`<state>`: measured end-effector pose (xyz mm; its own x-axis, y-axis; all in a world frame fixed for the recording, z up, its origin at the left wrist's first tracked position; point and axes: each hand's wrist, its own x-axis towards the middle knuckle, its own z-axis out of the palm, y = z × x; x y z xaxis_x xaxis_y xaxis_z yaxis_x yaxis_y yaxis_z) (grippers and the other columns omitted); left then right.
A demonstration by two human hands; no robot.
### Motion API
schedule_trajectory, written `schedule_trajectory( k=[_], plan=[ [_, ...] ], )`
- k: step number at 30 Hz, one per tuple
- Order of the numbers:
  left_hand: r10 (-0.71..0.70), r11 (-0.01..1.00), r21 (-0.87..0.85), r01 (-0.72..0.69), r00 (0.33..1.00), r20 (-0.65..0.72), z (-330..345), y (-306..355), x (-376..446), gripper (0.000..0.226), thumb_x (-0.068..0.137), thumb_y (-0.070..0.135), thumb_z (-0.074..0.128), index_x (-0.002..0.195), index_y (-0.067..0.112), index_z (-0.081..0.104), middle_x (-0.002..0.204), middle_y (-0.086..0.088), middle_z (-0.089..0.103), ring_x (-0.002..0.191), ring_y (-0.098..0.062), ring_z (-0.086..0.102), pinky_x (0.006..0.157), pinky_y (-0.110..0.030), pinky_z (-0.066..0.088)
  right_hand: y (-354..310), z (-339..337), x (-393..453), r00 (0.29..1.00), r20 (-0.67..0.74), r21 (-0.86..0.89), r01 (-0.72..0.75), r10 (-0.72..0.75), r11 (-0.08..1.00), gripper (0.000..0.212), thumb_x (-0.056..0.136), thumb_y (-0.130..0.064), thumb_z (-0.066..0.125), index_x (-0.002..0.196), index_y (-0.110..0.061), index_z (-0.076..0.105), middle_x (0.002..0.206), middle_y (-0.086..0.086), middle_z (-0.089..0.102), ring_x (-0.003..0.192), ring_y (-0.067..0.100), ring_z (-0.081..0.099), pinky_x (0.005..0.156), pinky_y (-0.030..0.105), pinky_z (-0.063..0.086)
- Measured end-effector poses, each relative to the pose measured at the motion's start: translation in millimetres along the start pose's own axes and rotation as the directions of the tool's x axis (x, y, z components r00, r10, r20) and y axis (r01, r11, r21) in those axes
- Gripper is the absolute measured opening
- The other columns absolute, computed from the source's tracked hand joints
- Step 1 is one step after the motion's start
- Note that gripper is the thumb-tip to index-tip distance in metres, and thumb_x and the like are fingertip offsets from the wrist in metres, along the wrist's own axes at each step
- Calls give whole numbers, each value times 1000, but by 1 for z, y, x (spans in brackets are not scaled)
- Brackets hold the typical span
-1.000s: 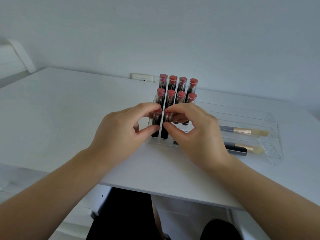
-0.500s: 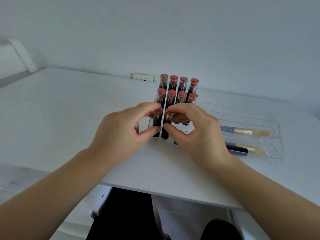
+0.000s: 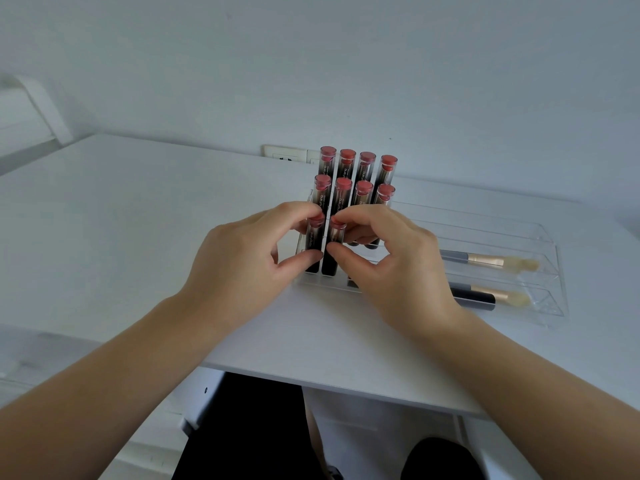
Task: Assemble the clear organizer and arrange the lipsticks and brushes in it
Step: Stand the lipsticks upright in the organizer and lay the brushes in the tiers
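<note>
A clear stepped organizer (image 3: 550,271) sits on the white table (image 3: 138,220). Its left part holds several red-capped black lipsticks (image 3: 346,168) standing in rows. In the front row, my left hand (image 3: 242,268) pinches one lipstick (image 3: 314,244) between thumb and forefinger, and my right hand (image 3: 391,268) pinches the lipstick beside it (image 3: 333,247) the same way. Two brushes with gold ferrules lie in the right-hand troughs: one brush (image 3: 491,261) farther back, the other brush (image 3: 491,296) nearer. My right hand hides the rest of the front row.
A wall socket (image 3: 284,154) is set in the wall just behind the lipsticks. The table's front edge (image 3: 329,379) runs below my wrists, with my lap under it. A white piece of furniture (image 3: 31,109) stands at the far left.
Both hands keep their pinch on the two front lipsticks. The view has shifted very slightly; nothing else has moved.
</note>
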<state>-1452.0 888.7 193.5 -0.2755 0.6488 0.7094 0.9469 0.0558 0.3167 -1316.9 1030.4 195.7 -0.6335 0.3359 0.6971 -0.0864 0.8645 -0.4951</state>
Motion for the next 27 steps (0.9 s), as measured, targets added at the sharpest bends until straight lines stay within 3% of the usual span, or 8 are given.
schedule_trajectory(
  k=[17, 21, 23, 27],
  plan=[
    [-37, 999, -11, 37, 999, -14, 1, -2, -2, 52, 76, 38, 76, 122, 39, 53, 73, 43, 51, 52, -14, 61, 58, -29, 53, -3, -2, 1, 1000, 10, 17, -8, 8, 1000, 27, 84, -11, 79, 109, -15, 70, 95, -10, 69, 91, 0, 63, 80, 8, 45],
    [-61, 998, -27, 61, 998, -9, 0, -1, -1, 52, 76, 41, 75, 122, 41, 52, 90, 55, 51, 54, -14, 62, 60, -23, 48, -6, -6, 0, 1000, 7, 19, -7, 7, 1000, 27, 83, -10, 79, 108, -15, 70, 94, -6, 71, 91, 2, 64, 80, 5, 44],
    [-77, 997, -32, 76, 997, -15, 0, -2, -1, 52, 75, 42, 76, 122, 40, 53, 89, 53, 53, 54, -12, 61, 59, -21, 46, -9, -12, 0, 1000, -12, -10, -3, 3, 1000, 26, 84, -9, 79, 107, -16, 70, 94, -4, 71, 90, 5, 65, 79, 4, 44],
    [-131, 989, -70, 129, 991, -39, -2, -3, -2, 48, 77, 42, 82, 118, 35, 58, 87, 36, 60, 54, -16, 56, 58, -24, 46, -9, -41, 6, 998, 43, -79, 41, -38, 996, 17, 86, -8, 77, 101, -14, 72, 84, -5, 69, 75, 9, 64, 69, 23, 54]
  ],
)
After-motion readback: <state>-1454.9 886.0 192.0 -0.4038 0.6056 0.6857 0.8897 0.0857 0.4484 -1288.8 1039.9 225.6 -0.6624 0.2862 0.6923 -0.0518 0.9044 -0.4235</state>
